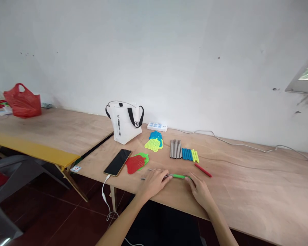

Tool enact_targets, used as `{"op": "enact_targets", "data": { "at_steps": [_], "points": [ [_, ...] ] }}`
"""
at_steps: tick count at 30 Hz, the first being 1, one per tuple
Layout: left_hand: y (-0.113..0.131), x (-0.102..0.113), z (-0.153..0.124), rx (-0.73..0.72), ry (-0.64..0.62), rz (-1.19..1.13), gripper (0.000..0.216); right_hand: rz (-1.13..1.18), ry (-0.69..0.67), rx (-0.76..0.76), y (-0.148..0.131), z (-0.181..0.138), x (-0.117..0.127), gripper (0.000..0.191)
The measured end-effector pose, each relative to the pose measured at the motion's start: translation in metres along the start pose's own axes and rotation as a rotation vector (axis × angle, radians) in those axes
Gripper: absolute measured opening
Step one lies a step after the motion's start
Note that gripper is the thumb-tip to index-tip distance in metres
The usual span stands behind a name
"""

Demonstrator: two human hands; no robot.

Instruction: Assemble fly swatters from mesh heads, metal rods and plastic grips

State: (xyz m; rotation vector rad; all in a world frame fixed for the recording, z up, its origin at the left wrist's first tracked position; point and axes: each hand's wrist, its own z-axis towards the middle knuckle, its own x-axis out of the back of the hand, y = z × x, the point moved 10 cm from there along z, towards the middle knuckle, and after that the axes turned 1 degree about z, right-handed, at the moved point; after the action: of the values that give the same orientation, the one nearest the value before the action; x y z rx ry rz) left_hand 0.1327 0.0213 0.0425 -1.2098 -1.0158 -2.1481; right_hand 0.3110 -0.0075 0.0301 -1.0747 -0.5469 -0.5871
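My left hand (157, 181) is closed over thin metal rods (143, 178), whose ends stick out on its left side. My right hand (198, 188) pinches the right end of a green tube-shaped handle (179, 176). The handle lies between my hands, its left end meeting a metal rod by my left fingers. To the right and farther back lies a red handle (203, 170). Beyond my hands are a row of grey metal tubes (176, 149), several blue handles (187, 154) and yellow handles (195, 155). A red mesh swatter head (135, 164) overlaps a green one (146, 159).
Yellow mesh heads (152, 145) and blue ones (156, 135) lie farther back. A phone (117, 162) with a white cable lies at left. Behind stand a white bag (124, 126) and a power strip (157, 127). A red plastic bag (25, 102) sits on the neighbouring table.
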Motion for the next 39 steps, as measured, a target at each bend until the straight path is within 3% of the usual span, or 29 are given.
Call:
{"op": "enact_targets", "data": {
  "at_steps": [6,15,29,39],
  "points": [
    [0.006,-0.01,-0.001,-0.081,-0.078,-0.064,0.029,-0.001,-0.053,0.031,-0.009,0.0,-0.004,0.032],
    [0.019,-0.004,-0.003,-0.11,-0.11,-0.162,0.027,0.052,-0.141,0.095,-0.038,0.0,-0.027,0.031],
    [0.015,0.01,-0.001,-0.092,0.042,0.019,0.015,-0.181,0.071,0.05,-0.009,-0.004,-0.004,0.024],
    [0.007,-0.003,0.002,-0.068,0.003,-0.046,0.012,-0.252,-0.003,0.017,-0.009,-0.003,-0.009,0.025]
  ]
}}
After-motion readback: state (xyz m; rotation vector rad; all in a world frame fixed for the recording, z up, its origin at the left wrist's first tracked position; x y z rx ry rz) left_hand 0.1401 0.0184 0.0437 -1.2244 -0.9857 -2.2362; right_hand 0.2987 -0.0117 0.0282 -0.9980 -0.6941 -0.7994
